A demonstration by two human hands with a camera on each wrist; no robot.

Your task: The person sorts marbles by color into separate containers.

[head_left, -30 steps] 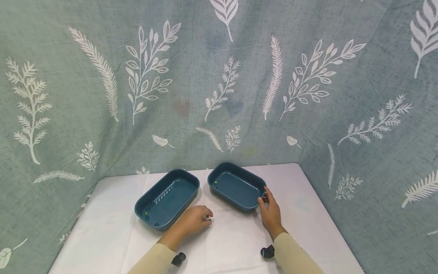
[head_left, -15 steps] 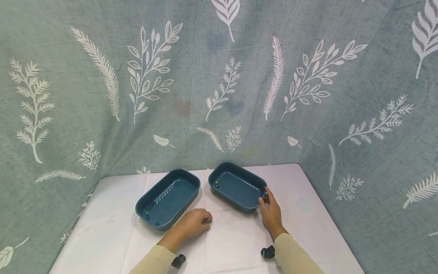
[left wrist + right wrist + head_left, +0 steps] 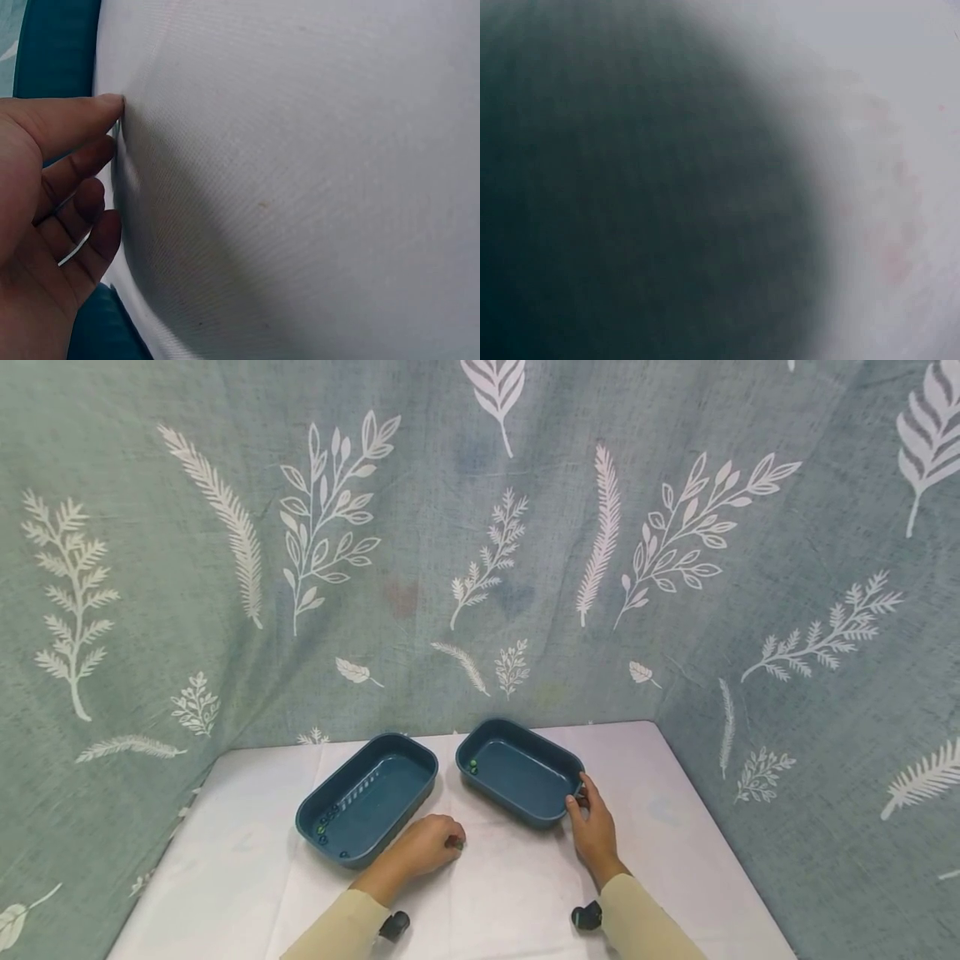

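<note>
My left hand (image 3: 429,845) is low over the white cloth, in front of the left blue tray (image 3: 411,810). Its thumb and fingertips pinch a small dark-green marble (image 3: 459,842), mostly covered by the fingers. In the left wrist view, the thumb and index finger of the left hand (image 3: 52,172) nearly meet. My right hand (image 3: 595,831) grips the near right corner of the right blue tray (image 3: 525,810), thumb on the near side and fingers at the end rim. A couple of green and dark marbles (image 3: 473,764) lie in that tray's far left corner.
Several small dark and green marbles (image 3: 322,830) lie at the near left end of the left tray. Both trays stand on a white cloth (image 3: 510,893), with a leaf-patterned curtain (image 3: 420,552) behind. The right wrist view is a blur of dark and pale areas.
My left hand's fingers have closed together around the small marble. The marbles in the right tray have shifted slightly in their corner. My right hand keeps its grip on the tray.
</note>
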